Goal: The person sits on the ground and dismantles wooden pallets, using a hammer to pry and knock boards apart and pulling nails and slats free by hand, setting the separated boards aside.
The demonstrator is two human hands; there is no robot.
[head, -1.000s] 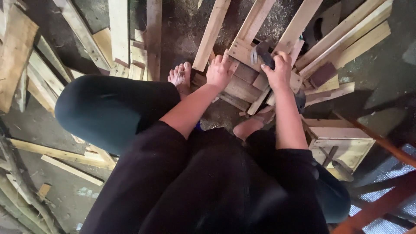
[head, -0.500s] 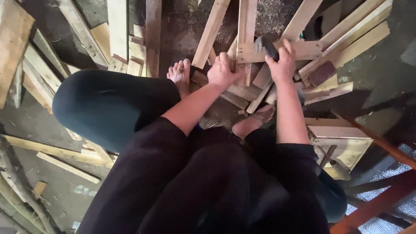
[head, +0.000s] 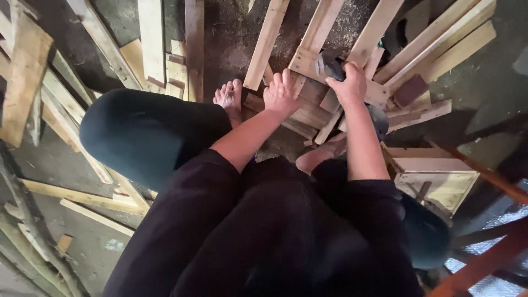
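I squat barefoot over a frame of pale wooden slats (head: pixel 308 60) on the ground. My left hand (head: pixel 280 92) lies flat on a slat of this frame, fingers spread and pointing away from me. Just to its right, my right hand (head: pixel 350 85) is closed around a dark grey tool (head: pixel 329 63) that rests on the cross slat; what kind of tool it is I cannot tell. My left foot (head: pixel 230 98) stands beside the frame, and my right foot (head: pixel 322 154) is under my right forearm.
Loose planks (head: pixel 151 38) and offcuts lie scattered over the dirt floor at the left and top. A small wooden box (head: pixel 434 176) sits at the right, beside red-brown bars (head: pixel 489 181). A dark red block (head: pixel 410 89) lies on the slats.
My left hand has gone from gripping the upright slat to lying flat on it. The right hand with the dark tool has shifted slightly on the cross slat.
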